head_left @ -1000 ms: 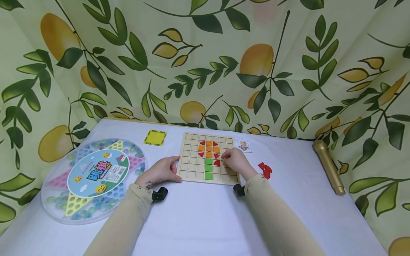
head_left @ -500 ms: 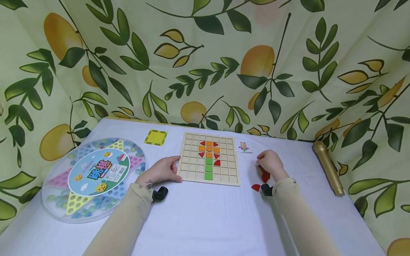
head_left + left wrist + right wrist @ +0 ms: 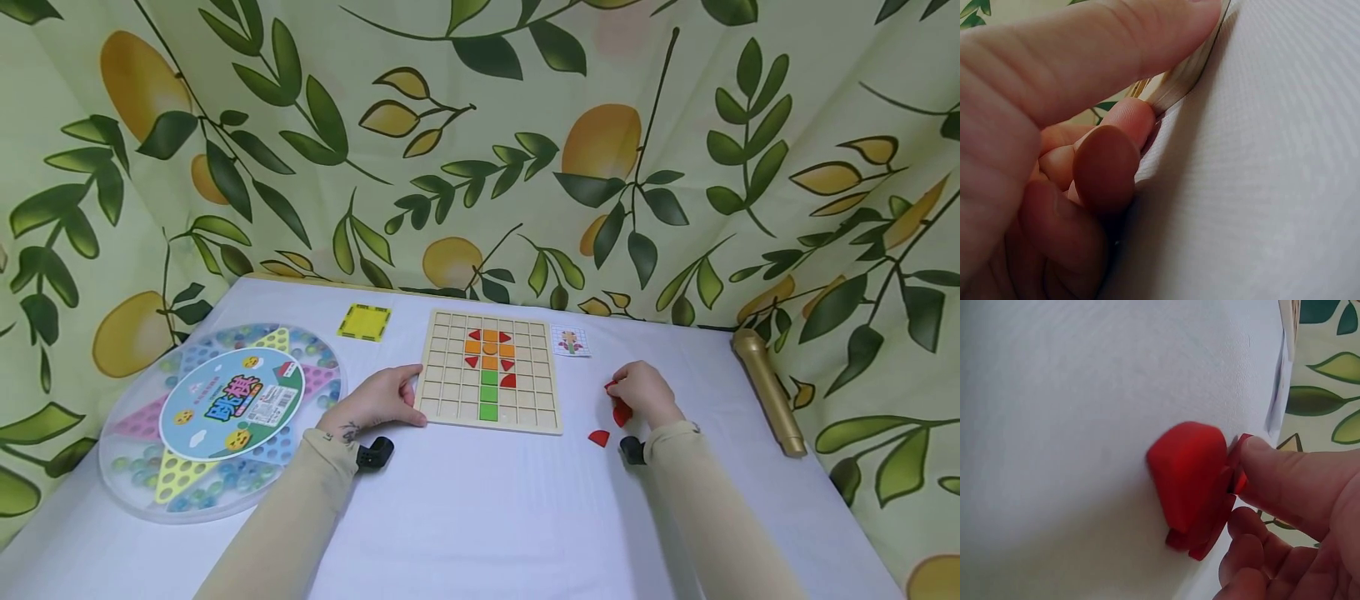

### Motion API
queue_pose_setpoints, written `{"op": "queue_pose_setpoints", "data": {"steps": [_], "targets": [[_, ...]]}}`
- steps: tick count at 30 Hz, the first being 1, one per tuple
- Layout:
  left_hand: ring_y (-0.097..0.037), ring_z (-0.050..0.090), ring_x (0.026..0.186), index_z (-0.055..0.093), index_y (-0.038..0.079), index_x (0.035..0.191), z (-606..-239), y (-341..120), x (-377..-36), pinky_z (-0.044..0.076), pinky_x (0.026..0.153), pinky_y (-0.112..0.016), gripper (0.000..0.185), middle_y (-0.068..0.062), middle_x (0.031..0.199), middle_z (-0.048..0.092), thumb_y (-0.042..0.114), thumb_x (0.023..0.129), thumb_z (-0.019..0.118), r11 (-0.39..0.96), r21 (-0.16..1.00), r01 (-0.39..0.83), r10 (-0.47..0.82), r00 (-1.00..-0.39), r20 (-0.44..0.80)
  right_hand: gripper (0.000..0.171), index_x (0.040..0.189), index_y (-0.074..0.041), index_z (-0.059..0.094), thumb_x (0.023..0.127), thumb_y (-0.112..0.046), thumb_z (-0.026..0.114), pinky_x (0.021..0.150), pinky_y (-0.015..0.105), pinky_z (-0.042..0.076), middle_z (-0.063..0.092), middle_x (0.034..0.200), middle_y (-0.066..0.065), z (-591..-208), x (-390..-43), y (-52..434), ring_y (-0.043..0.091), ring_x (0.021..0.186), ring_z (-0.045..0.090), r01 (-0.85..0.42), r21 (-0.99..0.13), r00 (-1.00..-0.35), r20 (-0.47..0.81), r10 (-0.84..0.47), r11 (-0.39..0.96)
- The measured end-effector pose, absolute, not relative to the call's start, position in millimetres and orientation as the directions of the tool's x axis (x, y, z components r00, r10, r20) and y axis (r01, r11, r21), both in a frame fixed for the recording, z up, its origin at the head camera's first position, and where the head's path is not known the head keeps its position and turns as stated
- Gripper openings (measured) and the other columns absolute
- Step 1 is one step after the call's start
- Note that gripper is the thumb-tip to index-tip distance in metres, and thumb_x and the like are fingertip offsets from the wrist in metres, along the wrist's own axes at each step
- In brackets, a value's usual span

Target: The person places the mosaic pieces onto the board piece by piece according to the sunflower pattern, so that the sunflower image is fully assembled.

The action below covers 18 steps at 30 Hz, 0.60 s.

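Note:
My left hand (image 3: 378, 398) holds the left edge of a wooden grid board (image 3: 450, 402), thumb near its front corner. In the left wrist view the thumb (image 3: 1147, 44) lies along the board's side, other fingers curled below. Set in the board are orange pieces (image 3: 490, 363), green squares (image 3: 488, 412), small red triangles (image 3: 505, 337) and a red quarter-round (image 3: 508, 382). To the board's right, my right hand (image 3: 647, 396) pinches a red piece (image 3: 1240, 450) at a small pile of red pieces (image 3: 621, 413); its index fingertip is hidden. A loose red quarter-round (image 3: 598, 437) lies nearer.
A small pattern card (image 3: 572, 341) lies by the board's back right corner. A yellow square frame (image 3: 363, 322) is at the back left. The round Chinese checkers set (image 3: 135, 487) with marbles covers the left side. A gold cylinder (image 3: 770, 392) lies far right.
My right hand has left the right part of the board and moved right to the red pieces, where it now pinches one. My left hand and the board have stayed put.

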<state>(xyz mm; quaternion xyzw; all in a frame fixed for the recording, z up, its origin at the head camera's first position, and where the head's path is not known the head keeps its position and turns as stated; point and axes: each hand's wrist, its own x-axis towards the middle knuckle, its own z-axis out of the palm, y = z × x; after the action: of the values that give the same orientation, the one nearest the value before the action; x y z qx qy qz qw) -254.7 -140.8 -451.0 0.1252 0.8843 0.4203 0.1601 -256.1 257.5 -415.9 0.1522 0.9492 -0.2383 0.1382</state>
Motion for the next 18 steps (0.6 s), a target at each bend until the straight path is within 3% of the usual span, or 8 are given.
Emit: {"op": "queue_pose_setpoints", "data": {"steps": [12, 18], "targets": [[-0.016, 0.046, 0.06, 0.038, 0.003, 0.14, -453.2, -140.6, -256.2, 0.038, 0.072, -0.029, 0.094, -0.003, 0.068, 0.052, 0.016, 0.06, 0.086, 0.613, 0.786, 0.08, 0.354, -0.917, -0.183, 0.019, 0.098, -0.002, 0.053, 0.086, -0.012, 0.063, 0.058, 0.028, 0.043, 0.055, 0.087, 0.014, -419.7, -261.0, 250.8, 0.025, 0.075, 0.05, 0.344, -0.456, -0.928, -0.299, 0.222, 0.821], [-0.016, 0.047, 0.06, 0.038, 0.003, 0.139, -454.0, -140.4, -256.0, 0.038, 0.073, -0.029, 0.094, -0.003, 0.068, 0.052, 0.016, 0.06, 0.086, 0.613, 0.786, 0.087, 0.354, -0.919, -0.175, 0.018, 0.105, -0.004, 0.051, 0.091, -0.015, 0.057, 0.059, 0.026, 0.047, 0.055, 0.091, 0.014, -414.5, -264.7, 229.4, 0.02, 0.07, 0.053, 0.259, -0.604, -0.96, -0.246, 0.133, 0.754]]}}
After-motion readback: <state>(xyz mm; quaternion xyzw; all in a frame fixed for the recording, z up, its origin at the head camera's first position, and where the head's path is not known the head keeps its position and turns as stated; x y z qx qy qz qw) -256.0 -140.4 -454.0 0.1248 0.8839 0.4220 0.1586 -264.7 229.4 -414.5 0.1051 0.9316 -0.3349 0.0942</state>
